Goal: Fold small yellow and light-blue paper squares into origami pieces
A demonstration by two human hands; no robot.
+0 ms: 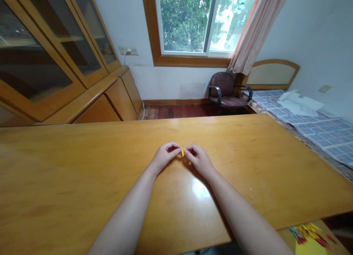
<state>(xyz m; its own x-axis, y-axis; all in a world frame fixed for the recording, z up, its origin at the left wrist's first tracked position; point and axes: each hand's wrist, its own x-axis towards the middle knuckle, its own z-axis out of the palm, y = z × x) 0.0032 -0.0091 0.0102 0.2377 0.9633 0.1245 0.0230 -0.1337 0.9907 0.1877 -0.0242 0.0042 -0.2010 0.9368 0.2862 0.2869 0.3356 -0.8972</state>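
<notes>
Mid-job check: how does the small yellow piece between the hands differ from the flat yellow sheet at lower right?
The small yellow piece is far smaller than the flat yellow sheet. The piece is pinched between the bare left hand and bare right hand; the sheet lies touched by neither. Both are yellow.

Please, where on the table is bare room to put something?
Bare tabletop lies left of the left forearm and between the right forearm and bed. Fingers and yellow piece occupy the middle; colourful pieces crowd the lower-right surface.
</notes>
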